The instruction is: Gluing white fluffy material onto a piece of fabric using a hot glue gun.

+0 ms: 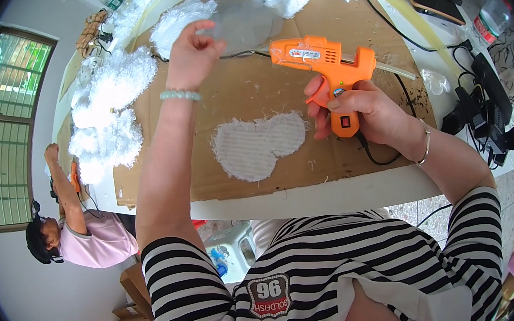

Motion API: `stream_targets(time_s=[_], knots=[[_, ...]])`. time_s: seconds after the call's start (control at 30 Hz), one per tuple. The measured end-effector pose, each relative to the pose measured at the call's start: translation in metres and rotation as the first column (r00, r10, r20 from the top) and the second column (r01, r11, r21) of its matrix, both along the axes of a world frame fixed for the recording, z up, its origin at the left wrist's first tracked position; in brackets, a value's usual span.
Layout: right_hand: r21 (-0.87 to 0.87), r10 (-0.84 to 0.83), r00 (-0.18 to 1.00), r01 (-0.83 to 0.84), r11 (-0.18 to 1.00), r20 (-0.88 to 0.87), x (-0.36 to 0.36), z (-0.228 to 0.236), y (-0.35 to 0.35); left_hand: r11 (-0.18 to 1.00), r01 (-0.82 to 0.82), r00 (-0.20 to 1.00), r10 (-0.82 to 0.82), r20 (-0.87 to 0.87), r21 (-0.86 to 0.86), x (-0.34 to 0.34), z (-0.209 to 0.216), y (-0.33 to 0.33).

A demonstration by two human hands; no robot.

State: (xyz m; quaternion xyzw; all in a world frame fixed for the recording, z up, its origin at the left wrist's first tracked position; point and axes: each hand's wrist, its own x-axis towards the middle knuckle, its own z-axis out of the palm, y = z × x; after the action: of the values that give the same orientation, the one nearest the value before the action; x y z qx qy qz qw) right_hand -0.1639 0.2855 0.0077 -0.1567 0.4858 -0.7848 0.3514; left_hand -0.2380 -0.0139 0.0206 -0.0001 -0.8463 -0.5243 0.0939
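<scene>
In my right hand (372,111) is an orange hot glue gun (329,57), its nozzle pointing left and a translucent glue stick (397,71) standing out of its back. Fingers rest at the trigger, and a small green light shows on the gun. My left hand (194,55) is raised at the far side of the cardboard, fingers partly bent and apart, with nothing visible in them. Just beside it lie thin translucent grey rounded sheets (248,25). Between my forearms, a two-lobed white fabric piece (259,146) with frayed edges lies flat on the cardboard (210,187).
Fluffy white fibre pieces (106,126) heap along the left and far edges. Black cables and adapters (483,108) crowd the right side, near a phone (435,5) and a clear plastic jar (493,20). Another person (93,240) works at the left, near a second orange glue gun (74,176).
</scene>
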Motion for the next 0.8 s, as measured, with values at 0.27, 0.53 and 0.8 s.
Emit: stream_targets(time_s=[0.27,0.53,0.8], knots=[[-0.033,-0.005,1.0,0.004,0.999,-0.014,0.0,0.003,-0.003,0.955,-0.157,0.95,0.076,-0.303,-0.252,-0.032,0.0,-0.012],[-0.002,0.008,1.0,-0.008,1.0,-0.009,-0.002,-0.004,0.001,0.797,0.047,0.998,-0.057,-0.002,0.602,0.061,0.018,0.01],[0.045,0.05,0.991,-0.045,0.998,-0.121,0.009,0.009,0.0,0.88,0.041,0.971,0.078,-0.228,0.473,0.141,-0.018,0.005]])
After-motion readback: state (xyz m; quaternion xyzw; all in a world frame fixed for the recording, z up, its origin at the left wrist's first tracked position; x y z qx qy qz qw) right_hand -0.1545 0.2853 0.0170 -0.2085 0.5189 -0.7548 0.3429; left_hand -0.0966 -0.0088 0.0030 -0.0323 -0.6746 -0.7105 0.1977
